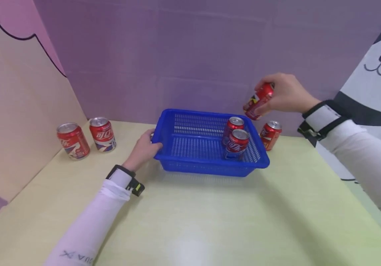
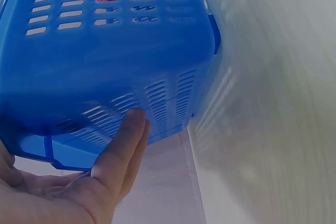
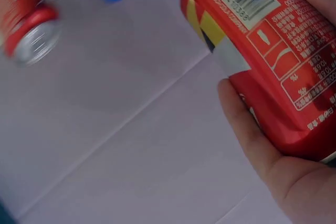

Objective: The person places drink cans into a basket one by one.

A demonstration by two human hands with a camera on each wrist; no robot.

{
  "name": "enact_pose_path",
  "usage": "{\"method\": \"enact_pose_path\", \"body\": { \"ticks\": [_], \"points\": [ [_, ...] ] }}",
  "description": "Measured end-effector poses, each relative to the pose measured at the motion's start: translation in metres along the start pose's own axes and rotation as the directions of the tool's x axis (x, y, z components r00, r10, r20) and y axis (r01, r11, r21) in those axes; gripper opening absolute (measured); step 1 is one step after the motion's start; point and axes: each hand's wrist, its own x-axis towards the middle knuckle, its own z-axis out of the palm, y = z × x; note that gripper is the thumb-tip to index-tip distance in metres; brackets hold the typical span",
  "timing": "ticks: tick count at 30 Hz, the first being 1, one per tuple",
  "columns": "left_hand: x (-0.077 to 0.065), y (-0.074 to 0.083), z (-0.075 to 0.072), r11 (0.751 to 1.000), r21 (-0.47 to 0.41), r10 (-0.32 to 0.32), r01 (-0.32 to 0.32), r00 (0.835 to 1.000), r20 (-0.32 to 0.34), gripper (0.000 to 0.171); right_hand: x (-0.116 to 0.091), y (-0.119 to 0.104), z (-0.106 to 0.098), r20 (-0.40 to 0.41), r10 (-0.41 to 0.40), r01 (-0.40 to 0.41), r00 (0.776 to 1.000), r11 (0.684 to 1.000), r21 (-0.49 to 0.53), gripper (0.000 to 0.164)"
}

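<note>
My right hand [image 1: 285, 94] grips a red soda can [image 1: 259, 101], tilted in the air above the right end of a blue plastic basket [image 1: 193, 168]. In the right wrist view the held can [image 3: 262, 61] shows its barcode side, with fingers and thumb around it. My left hand [image 1: 143, 149] holds the basket's left rim, its thumb over the edge and its fingers [image 2: 123, 145] against the outer wall. Two red soda cans, a rear one [image 1: 233, 123] and a front one [image 1: 237, 144], stand upright inside at the right end.
Another red can [image 1: 271, 135] stands on the table just right of the basket. Two more cans, one [image 1: 73, 141] by the left wall and one [image 1: 102, 135] beside it, stand on the pale table [image 1: 190, 221]. A purple panel [image 1: 203, 55] rises behind.
</note>
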Motion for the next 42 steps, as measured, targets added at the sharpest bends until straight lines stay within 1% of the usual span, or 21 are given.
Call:
{"method": "enact_pose_path", "body": {
  "ticks": [2,4,6,9,12,14,16,18,20,25,28,31,39,42],
  "points": [
    [-0.001,0.001,-0.005,1.0,-0.002,0.003,-0.003,1.0,-0.012,0.065,0.015,-0.023,0.01,0.002,-0.118,0.118,0.993,0.993,0.006,0.058],
    [-0.002,0.002,-0.009,1.0,0.007,-0.004,0.004,1.0,-0.023,0.065,0.03,-0.043,0.023,0.016,-0.226,0.226,0.974,0.974,0.006,0.057],
    [-0.002,0.002,-0.01,1.0,0.021,-0.013,0.014,1.0,-0.027,0.064,0.042,-0.058,0.038,0.055,-0.29,0.29,0.955,0.957,0.01,0.055],
    [-0.002,0.002,-0.006,0.999,0.028,-0.034,0.034,0.999,-0.025,0.065,0.055,-0.069,0.061,0.136,-0.34,0.344,0.931,0.939,-0.005,0.053],
    [-0.004,0.002,-0.001,0.999,0.027,-0.036,0.037,0.999,-0.025,0.065,0.062,-0.074,0.082,0.228,-0.354,0.374,0.907,0.926,-0.049,0.052],
    [-0.004,0.002,0.001,0.999,0.026,-0.034,0.034,0.999,-0.023,0.065,0.064,-0.077,0.095,0.286,-0.353,0.39,0.891,0.918,-0.08,0.052],
    [-0.004,0.002,0.002,0.999,0.031,-0.03,0.031,0.999,-0.028,0.064,0.066,-0.078,0.105,0.323,-0.346,0.393,0.881,0.915,-0.093,0.051],
    [-0.003,0.003,0.004,0.999,0.032,-0.023,0.024,0.999,-0.031,0.064,0.068,-0.077,0.113,0.349,-0.323,0.377,0.88,0.921,-0.099,0.051],
    [-0.002,0.004,0.006,0.999,0.034,-0.017,0.018,0.999,-0.035,0.063,0.071,-0.073,0.121,0.365,-0.31,0.378,0.878,0.917,-0.129,0.051],
    [0.0,0.003,0.013,0.999,0.028,-0.019,0.019,1.0,-0.021,0.064,0.075,-0.059,0.142,0.419,-0.285,0.392,0.862,0.899,-0.196,0.047],
    [-0.001,0.003,0.016,0.999,0.022,-0.028,0.029,1.0,-0.014,0.064,0.076,-0.052,0.151,0.43,-0.268,0.371,0.862,0.912,-0.174,0.044],
    [-0.003,0.005,0.018,0.999,0.02,-0.031,0.031,0.999,-0.01,0.064,0.078,-0.046,0.156,0.43,-0.252,0.352,0.867,0.921,-0.169,0.044],
    [-0.003,0.012,0.016,1.0,0.015,-0.017,0.018,1.0,-0.009,0.065,0.085,-0.038,0.153,0.452,-0.154,0.289,0.878,0.926,-0.245,0.039],
    [-0.004,0.013,0.017,1.0,0.022,-0.016,0.016,1.0,-0.001,0.065,0.086,-0.035,0.155,0.455,-0.145,0.284,0.879,0.924,-0.254,0.039]
  ]
}}
